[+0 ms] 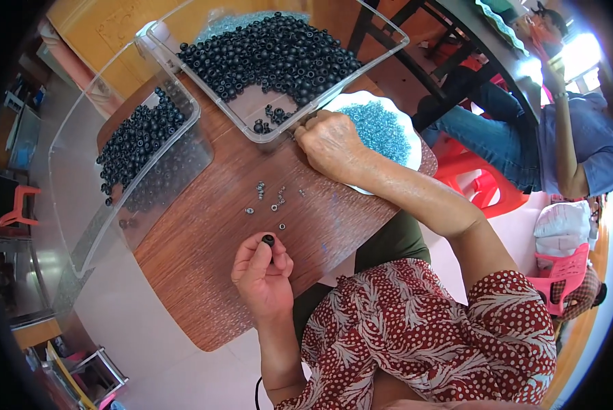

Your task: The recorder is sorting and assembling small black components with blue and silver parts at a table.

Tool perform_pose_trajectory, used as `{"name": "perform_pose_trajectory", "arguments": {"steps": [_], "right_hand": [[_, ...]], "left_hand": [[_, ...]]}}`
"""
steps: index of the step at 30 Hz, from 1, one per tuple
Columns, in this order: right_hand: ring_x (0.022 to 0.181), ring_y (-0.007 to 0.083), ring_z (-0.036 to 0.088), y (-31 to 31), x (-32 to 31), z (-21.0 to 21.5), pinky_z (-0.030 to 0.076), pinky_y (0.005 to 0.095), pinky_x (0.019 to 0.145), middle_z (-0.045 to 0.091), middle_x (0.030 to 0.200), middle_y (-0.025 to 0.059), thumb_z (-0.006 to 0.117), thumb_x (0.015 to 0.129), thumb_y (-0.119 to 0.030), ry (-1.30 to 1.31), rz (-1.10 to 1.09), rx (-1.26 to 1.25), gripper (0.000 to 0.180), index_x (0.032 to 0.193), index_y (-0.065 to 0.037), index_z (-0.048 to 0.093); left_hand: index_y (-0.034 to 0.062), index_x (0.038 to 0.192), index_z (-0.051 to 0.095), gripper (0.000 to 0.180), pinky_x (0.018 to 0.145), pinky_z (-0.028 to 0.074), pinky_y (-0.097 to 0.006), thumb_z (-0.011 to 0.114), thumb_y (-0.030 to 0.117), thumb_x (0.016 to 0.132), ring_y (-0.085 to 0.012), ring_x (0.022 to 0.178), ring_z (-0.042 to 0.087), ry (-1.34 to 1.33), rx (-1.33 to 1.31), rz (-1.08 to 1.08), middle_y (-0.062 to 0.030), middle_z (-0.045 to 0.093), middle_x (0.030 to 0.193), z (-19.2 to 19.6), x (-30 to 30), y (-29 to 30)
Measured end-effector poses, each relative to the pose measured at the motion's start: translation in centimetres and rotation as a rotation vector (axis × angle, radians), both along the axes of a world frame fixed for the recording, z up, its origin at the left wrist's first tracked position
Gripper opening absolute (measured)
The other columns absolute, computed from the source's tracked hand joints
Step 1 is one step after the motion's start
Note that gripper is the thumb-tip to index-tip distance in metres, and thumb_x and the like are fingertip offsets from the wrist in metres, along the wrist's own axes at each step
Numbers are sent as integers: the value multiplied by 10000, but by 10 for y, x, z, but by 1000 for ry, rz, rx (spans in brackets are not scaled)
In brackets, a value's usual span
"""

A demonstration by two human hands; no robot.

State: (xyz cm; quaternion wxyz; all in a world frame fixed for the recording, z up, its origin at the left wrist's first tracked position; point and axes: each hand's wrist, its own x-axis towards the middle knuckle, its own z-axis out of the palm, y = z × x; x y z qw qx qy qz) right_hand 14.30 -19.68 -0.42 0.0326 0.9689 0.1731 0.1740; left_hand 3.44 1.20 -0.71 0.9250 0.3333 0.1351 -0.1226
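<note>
My left hand (264,273) is closed in a pinch on a small black bead (268,240) with a round hole, held above the near part of the table. My right hand (333,142) is curled beside the near corner of a clear plastic box (260,137) heaped with black beads (272,58). Its fingertips are mostly hidden, and whatever they grip cannot be made out. Under my right wrist is a white scalloped plate (411,147) full of clear light-blue beads (373,128). Several small metal rings (260,190) lie between my hands.
Another clear box (197,113) of black beads (142,137) is tilted at the left of the brown wooden table (183,273). A white container (157,44) stands behind it. To the right, a person (573,130) sits at a dark table, near red stools (477,178).
</note>
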Motion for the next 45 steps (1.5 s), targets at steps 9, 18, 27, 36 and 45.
{"name": "perform_pose_trajectory", "arguments": {"steps": [9,18,27,36,45], "right_hand": [[781,212,451,18,-23,15,354,336,653,503,765,63,564,645,-125,-211,238,-53,276,880,18,584],[778,222,438,21,-18,-5,326,394,721,501,729,68,547,667,-144,-111,92,-154,200,773,15,606],[730,242,456,22,-48,29,346,365,684,498,706,62,631,575,-21,-21,290,367,185,755,-45,598],[732,201,530,31,-82,55,419,303,651,614,760,14,728,608,-1,373,454,981,214,790,-58,629],[733,178,531,29,-87,54,433,295,657,617,767,6,733,609,4,443,440,986,204,779,-55,638]], "left_hand": [[-11,927,577,143,476,362,-236,582,107,845,-108,595,477,-17,57,-31,-72,571,762,-3,-1,0],[-18,910,595,128,489,373,-216,613,68,817,-105,568,488,-6,21,-8,-85,595,754,-1,0,-1],[-18,959,560,167,489,355,-229,579,118,864,-109,591,462,-55,41,-75,-76,564,771,-3,-1,-1],[-56,990,578,226,514,364,-216,633,91,829,-97,592,479,-107,22,-112,-90,592,786,-1,-5,-8],[-54,986,574,234,500,354,-216,645,95,820,-94,577,478,-204,186,-125,-55,578,750,4,-11,-12]]}}
